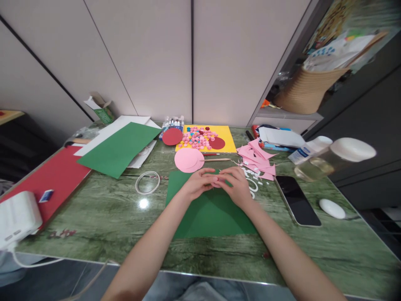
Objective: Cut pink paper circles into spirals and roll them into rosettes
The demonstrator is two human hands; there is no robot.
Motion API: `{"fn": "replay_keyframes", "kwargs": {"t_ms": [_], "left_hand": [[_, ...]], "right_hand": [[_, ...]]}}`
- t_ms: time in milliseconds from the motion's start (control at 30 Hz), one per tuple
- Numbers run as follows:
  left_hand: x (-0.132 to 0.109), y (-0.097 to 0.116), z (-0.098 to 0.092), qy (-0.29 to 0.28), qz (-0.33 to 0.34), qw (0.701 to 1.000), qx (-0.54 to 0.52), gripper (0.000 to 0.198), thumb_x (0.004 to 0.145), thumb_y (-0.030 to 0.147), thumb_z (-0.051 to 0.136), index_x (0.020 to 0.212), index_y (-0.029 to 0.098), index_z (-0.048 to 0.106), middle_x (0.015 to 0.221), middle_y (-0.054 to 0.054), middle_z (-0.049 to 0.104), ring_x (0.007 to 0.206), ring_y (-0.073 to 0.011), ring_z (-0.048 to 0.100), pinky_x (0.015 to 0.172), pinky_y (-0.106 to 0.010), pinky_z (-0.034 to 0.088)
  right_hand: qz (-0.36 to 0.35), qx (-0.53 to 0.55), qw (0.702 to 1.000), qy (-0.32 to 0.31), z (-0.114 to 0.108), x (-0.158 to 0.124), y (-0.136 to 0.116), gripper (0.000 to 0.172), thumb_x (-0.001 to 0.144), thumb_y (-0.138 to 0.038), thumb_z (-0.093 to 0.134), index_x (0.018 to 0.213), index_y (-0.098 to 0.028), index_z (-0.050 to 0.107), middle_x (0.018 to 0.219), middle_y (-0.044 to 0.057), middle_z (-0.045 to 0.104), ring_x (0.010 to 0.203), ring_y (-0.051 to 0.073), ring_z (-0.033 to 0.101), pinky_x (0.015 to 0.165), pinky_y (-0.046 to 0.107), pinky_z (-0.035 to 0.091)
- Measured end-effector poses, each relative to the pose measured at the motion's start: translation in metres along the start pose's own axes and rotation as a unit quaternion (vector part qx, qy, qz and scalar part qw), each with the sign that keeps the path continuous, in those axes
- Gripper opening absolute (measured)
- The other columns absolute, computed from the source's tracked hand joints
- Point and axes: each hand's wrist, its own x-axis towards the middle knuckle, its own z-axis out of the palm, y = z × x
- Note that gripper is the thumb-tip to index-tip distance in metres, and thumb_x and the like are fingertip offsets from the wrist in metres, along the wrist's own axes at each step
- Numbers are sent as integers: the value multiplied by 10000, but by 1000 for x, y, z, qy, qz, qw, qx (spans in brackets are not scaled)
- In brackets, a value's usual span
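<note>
My left hand (pixel 198 184) and my right hand (pixel 235 184) meet over the far end of a dark green paper sheet (pixel 209 213) lying on the table. Their fingertips pinch together on a small pink piece (pixel 216 179) held between them; most of it is hidden by the fingers. Just beyond the hands lies a pink paper circle (pixel 188 160). Further back a yellow sheet (pixel 224 136) carries several small pink rolled pieces (pixel 197 139) and a dark red circle (pixel 217 143). A pile of pink paper scraps (pixel 258 161) lies to the right of my right hand.
A black phone (pixel 297 200), a white oval object (pixel 332 208) and a lidded jar (pixel 335 161) sit at right. A white ring (pixel 147 182), a large green sheet (pixel 119 148), red paper (pixel 59 175) and a white device (pixel 17 217) lie at left. A woven basket (pixel 308 90) stands on a shelf.
</note>
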Motion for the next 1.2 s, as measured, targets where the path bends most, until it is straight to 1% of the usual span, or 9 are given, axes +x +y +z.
{"fn": "replay_keyframes", "kwargs": {"t_ms": [100,233,333,433,567,733,867,1067,1200], "left_hand": [[0,6,-10,-38,-3,998,53,468,572,163,762,984,163,540,729,-6,654,649,-119,638,716,-289,465],[-4,16,-18,-131,-7,986,104,524,566,165,765,1037,145,536,758,-36,674,707,-164,659,775,-355,480],[-6,21,-21,-184,-15,970,156,544,560,159,764,1051,137,531,731,-39,679,688,-153,654,747,-328,490],[-7,23,-23,-203,-29,960,192,526,552,153,767,1026,132,539,724,-37,678,671,-140,649,715,-292,491],[-6,21,-21,-186,-24,970,157,539,579,173,755,1064,143,521,772,-50,680,721,-161,656,773,-341,482],[-1,10,-12,-114,6,990,88,462,613,175,738,1037,165,554,790,-18,658,718,-107,631,749,-264,461],[2,2,-4,-88,40,994,42,444,618,182,736,1022,158,554,761,-13,661,701,-102,628,754,-266,451],[3,4,-8,-55,53,993,92,468,558,211,772,965,129,554,689,-27,674,620,-140,636,687,-304,472],[0,12,-17,-90,33,983,156,468,573,206,760,987,131,556,701,-39,684,627,-149,643,670,-292,476]], "right_hand": [[-9,14,1000,-13,1,0,1,130,793,-317,609,894,-287,685,905,38,642,895,211,513,798,395,405],[-30,37,998,-41,2,0,-1,139,766,-331,637,891,-318,696,957,30,644,950,222,490,812,411,403],[-43,55,994,-85,1,2,-7,146,739,-344,662,877,-318,703,1021,26,630,994,231,469,838,424,393],[-43,69,989,-121,0,3,-11,141,734,-345,666,864,-309,705,1049,25,622,1016,232,462,847,425,392],[-39,55,992,-104,0,3,-8,123,744,-339,659,854,-302,702,1021,24,634,994,226,476,835,418,393],[-29,-9,1000,-7,2,-1,-2,109,763,-305,648,866,-305,683,936,14,664,950,228,492,827,420,375],[-28,-64,996,58,0,-3,-4,112,764,-281,649,871,-303,674,920,14,668,965,238,487,862,432,344],[-43,-62,997,27,-2,-1,-4,86,763,-304,650,846,-307,674,902,2,674,943,230,508,840,419,362],[-66,-35,997,0,0,-2,-3,97,758,-317,655,851,-303,680,921,5,674,958,224,501,821,405,381]]}}
